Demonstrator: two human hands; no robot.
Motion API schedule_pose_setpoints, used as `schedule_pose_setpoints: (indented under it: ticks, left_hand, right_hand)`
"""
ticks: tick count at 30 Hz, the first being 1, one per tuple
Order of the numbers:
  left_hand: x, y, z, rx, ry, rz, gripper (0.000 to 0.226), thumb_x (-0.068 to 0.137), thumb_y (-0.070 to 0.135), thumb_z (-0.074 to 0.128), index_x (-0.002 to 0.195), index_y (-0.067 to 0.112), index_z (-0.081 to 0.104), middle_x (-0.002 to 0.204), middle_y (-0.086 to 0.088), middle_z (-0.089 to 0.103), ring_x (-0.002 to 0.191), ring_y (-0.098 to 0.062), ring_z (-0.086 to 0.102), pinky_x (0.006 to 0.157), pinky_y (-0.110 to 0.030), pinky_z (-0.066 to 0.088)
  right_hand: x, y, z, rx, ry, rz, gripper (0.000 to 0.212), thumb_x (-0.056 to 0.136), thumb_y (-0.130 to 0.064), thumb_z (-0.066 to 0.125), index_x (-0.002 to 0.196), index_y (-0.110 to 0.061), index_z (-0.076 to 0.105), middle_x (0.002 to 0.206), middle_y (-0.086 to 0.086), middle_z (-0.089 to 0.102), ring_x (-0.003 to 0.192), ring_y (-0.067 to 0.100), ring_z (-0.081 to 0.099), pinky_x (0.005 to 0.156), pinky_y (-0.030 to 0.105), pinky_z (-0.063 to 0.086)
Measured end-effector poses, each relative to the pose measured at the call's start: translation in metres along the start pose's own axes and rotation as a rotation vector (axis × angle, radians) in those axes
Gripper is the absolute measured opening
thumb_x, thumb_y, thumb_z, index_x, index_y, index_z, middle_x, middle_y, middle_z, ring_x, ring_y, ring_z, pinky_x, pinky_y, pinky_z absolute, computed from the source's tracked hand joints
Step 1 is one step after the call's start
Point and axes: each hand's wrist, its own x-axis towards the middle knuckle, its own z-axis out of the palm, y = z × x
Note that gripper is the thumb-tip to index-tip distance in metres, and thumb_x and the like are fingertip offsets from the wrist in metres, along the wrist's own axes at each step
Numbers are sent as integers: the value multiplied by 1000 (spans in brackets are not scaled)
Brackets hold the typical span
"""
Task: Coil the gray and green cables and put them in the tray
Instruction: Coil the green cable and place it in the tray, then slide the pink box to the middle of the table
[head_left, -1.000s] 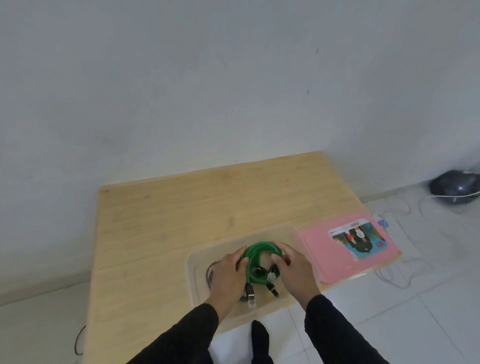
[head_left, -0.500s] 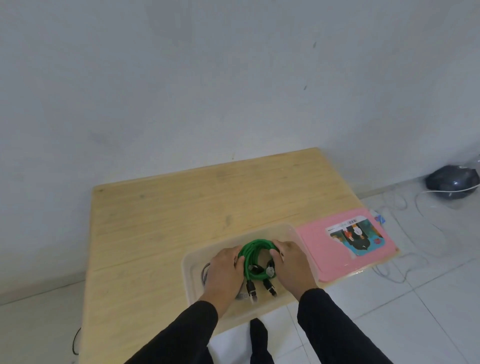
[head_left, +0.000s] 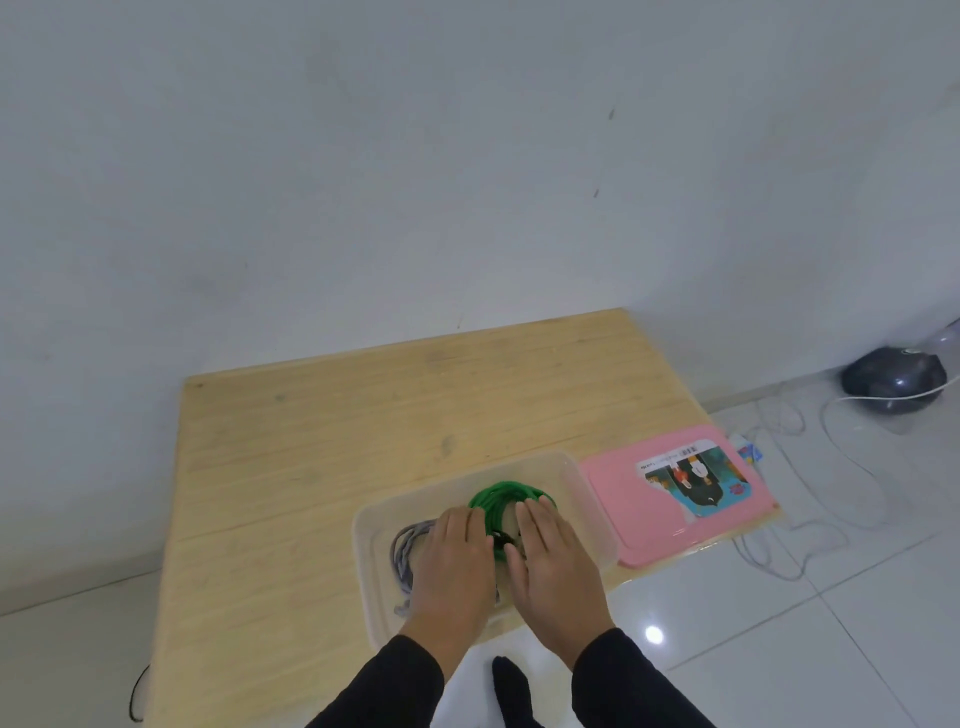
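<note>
Task is looking close to finished. Both cables are sitting inside the tray (head_left: 582, 499), lower centre of the frame. The green cable (head_left: 501, 496) is lying coiled in the tray's middle, upper part of the loop showing above my fingers. The gray cable (head_left: 408, 553) is lying bunched in loops at the tray's left side, partly under my left hand (head_left: 457, 566).

I am holding both hands flat, palms down, fingers together and stretched out, not pinching anything. My left hand is covering the spot between the two coils; my right hand (head_left: 553, 564) is lying over the right side of the green coil. I cannot tell whether the palms are pressing on the cables or hovering just above them.

What is left, as I judge it: only taking my hands off and checking that the coils are not springing open.

Materials: the tray is a translucent, milky plastic, rectangular with rounded corners. The green cable looks round-jacketed and stiffish, with a dark connector (head_left: 501, 540) showing between my hands. The gray one looks softer and looser. The tabletop (head_left: 363, 415) is pale wood with visible grain. A flat pink lid (head_left: 623, 499) with a printed label is lying just right of the tray.
</note>
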Motion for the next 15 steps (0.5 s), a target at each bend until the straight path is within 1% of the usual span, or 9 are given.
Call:
schedule_pose_setpoints:
  ticks: [1, 3, 4, 5, 8, 10, 11, 12, 15]
  left_hand:
    - [-1, 3, 0, 33, 17, 11, 28, 74, 16, 71, 98, 2, 67, 91, -11, 70, 86, -24, 66, 77, -32, 56]
    - [-4, 11, 3, 102, 34, 16, 29, 87, 17, 49, 106, -1, 64, 100, -14, 68, 96, -27, 63, 86, -35, 52]
    - [-4, 15, 6, 111, 42, 15, 35, 90, 17, 39, 108, -1, 62, 103, -15, 67, 99, -28, 62, 89, -36, 50]
    - [-3, 19, 6, 108, 67, 10, 36, 88, 16, 38, 109, -1, 62, 103, -15, 66, 99, -29, 61, 90, -36, 49]
    - [3, 46, -4, 84, 171, 45, 28, 76, 8, 64, 102, -2, 64, 97, -15, 67, 94, -30, 62, 89, -37, 51]
    - [10, 72, -9, 100, 227, 65, 29, 71, 9, 70, 98, -2, 65, 95, -16, 68, 92, -29, 63, 87, -36, 53]
    - [14, 86, -9, 91, 267, 52, 26, 76, 10, 64, 99, -2, 65, 95, -15, 68, 93, -28, 64, 89, -35, 52]
    - [18, 101, -5, 73, 289, 36, 26, 84, 13, 52, 102, -2, 64, 98, -14, 68, 95, -27, 63, 93, -33, 47]
    - [30, 153, 22, 137, 235, 43, 48, 97, 12, 15, 112, -5, 57, 113, -19, 61, 110, -34, 53, 104, -38, 33]
  right_hand:
    - [-3, 3, -1, -4, -2, -20, 61, 98, -39, 13, 124, -3, 54, 126, 12, 61, 123, 26, 51, 102, 37, 40]
    - [-8, 12, -4, 3, 3, -69, 56, 98, -38, 16, 126, -5, 52, 128, 10, 59, 125, 23, 49, 105, 31, 35]
    - [-9, 16, -8, 14, 8, -92, 54, 98, -38, 19, 126, -6, 52, 129, 9, 58, 126, 22, 48, 106, 29, 33]
    - [-10, 21, -12, 25, 19, -116, 52, 98, -37, 21, 127, -6, 51, 130, 9, 58, 126, 21, 47, 107, 29, 32]
    - [-7, 43, -31, 63, 93, -179, 50, 97, -37, 24, 130, -7, 47, 133, 9, 55, 128, 19, 44, 107, 28, 32]
    - [-4, 65, -44, 86, 143, -203, 47, 96, -35, 30, 132, -8, 45, 135, 9, 53, 129, 17, 41, 107, 26, 31]
    - [-2, 79, -49, 93, 162, -207, 46, 95, -33, 33, 132, -8, 45, 135, 9, 52, 130, 16, 39, 108, 24, 29]
    - [0, 94, -54, 103, 174, -208, 46, 94, -33, 34, 132, -8, 44, 135, 9, 52, 130, 16, 38, 108, 22, 28]
    - [2, 152, -63, 100, 161, -216, 48, 94, -34, 32, 132, -7, 45, 136, 10, 51, 131, 18, 39, 107, 24, 32]
